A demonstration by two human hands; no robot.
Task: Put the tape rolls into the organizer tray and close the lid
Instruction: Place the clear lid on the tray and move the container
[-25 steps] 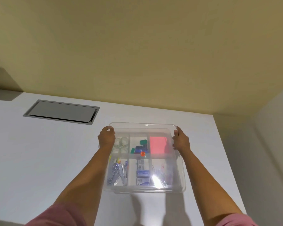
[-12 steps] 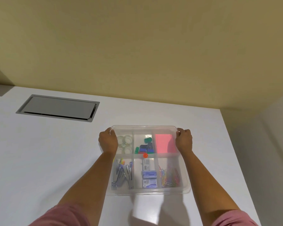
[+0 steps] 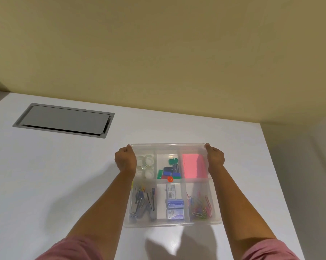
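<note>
Clear organizer tray (image 3: pixel 172 223) at about 5 o'clock on the white worktop (image 3: pixel 45 175), long side toward the viewer, six compartments visible through a transparent lid (image 3: pixel 167 146) lying over the top. Left hand (image 3: pixel 125 161) curled around the far-left corner of the lid, right hand (image 3: pixel 215 159) curled around the far-right corner — both clamped on the lid's far edge, well apart from each other. Cannot tell whether the lid is fully seated.

Tape rolls (image 3: pixel 146 165) — clear ones, clustered — in the far-left compartment, at 10 o'clock within the tray, just beside the left hand. Binder clips (image 3: pixel 169 170) in green, blue and black in the far-middle compartment, with a small orange ball (image 3: pixel 170 179) on the divider at their near edge. Pink sticky notes (image 3: pixel 194 167) at 2 o'clock in the tray. Near row, left to right: metal staplers or clips (image 3: pixel 142 203), hard to tell which; staple boxes (image 3: pixel 174 203); coloured paper clips (image 3: pixel 200 205).

Grey metal flap (image 3: pixel 64 120) set flush in the worktop at 10 o'clock, well apart from the tray. Pink sleeves (image 3: pixel 74 248) at the bottom edge.
</note>
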